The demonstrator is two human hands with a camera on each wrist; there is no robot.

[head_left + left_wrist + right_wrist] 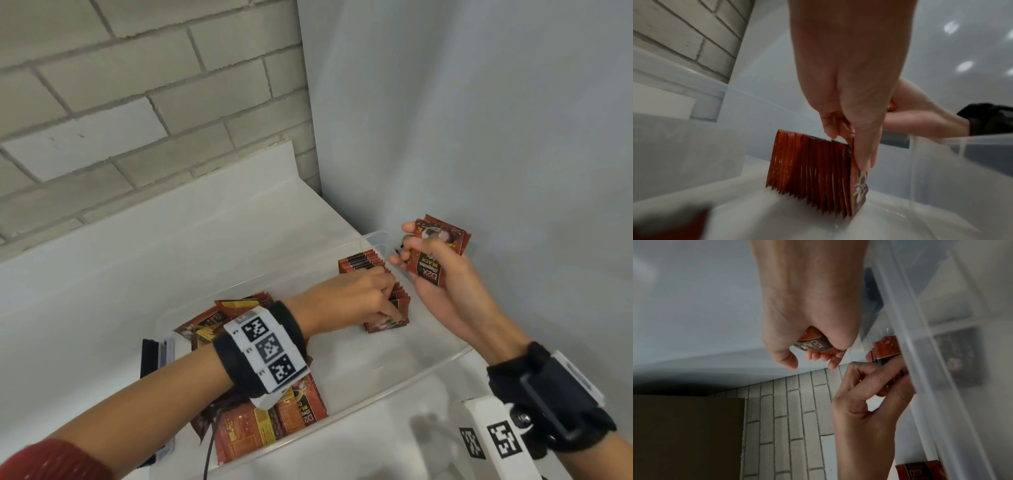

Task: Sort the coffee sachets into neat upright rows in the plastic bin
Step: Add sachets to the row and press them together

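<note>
A clear plastic bin (394, 387) sits on a white counter. At its far right, a row of red sachets (363, 262) stands upright. My left hand (363, 291) reaches into the bin and pinches the near end of that row (809, 167), with the thumb (865, 154) flat against the front sachet and the fingers curled over the tops. Above the bin's far corner, my right hand (442, 284) grips a small stack of sachets (428, 270), seen in the right wrist view as a held stack (813, 342). Loose sachets (260, 421) lie piled in the bin's left part.
A brick wall rises behind the counter and a plain white wall (479, 120) stands close on the right. A black and grey clip-like part (154, 356) sits at the bin's left end. The bin floor (359, 363) between the pile and the row is bare.
</note>
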